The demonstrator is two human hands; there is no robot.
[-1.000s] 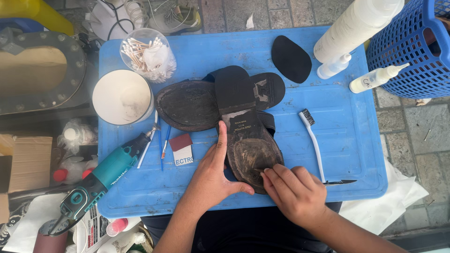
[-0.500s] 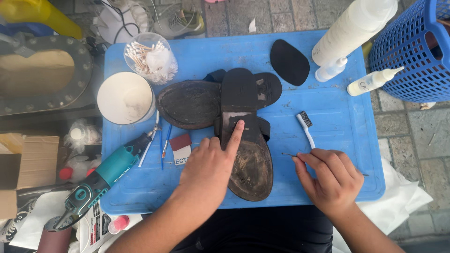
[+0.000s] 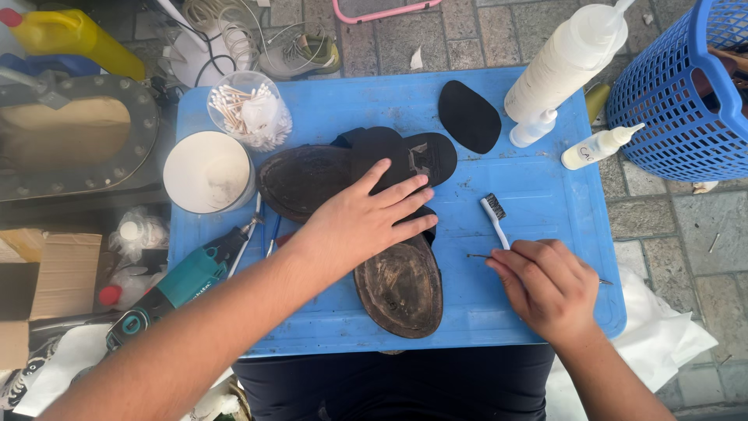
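The left hand (image 3: 366, 222) lies flat with its fingers spread out. It presses down on two black sandals that sit in the middle of the blue tabletop (image 3: 538, 195). One sandal (image 3: 401, 284) is turned over, so its worn, dirty sole faces up, and it points toward the person. The other sandal (image 3: 312, 175) lies sideways behind it, partly under the hand, with its black strap showing.

The right hand (image 3: 545, 288) is curled, with its fingers pressed close together on the handle end of a white toothbrush (image 3: 493, 218). The brush has dark bristles and lies just to the right of the turned-over sandal. A thin metal tool (image 3: 477, 256) also pokes out from both sides of this hand, and I cannot tell which of the two it pinches.

A black sole piece (image 3: 469, 117) lies near the far edge. Two white glue bottles (image 3: 569, 54) rest beside a blue basket (image 3: 686, 101). A white cup (image 3: 206, 171) and a clear tub of cotton swabs (image 3: 249, 109) stand on the left, near a green power tool (image 3: 179, 284)
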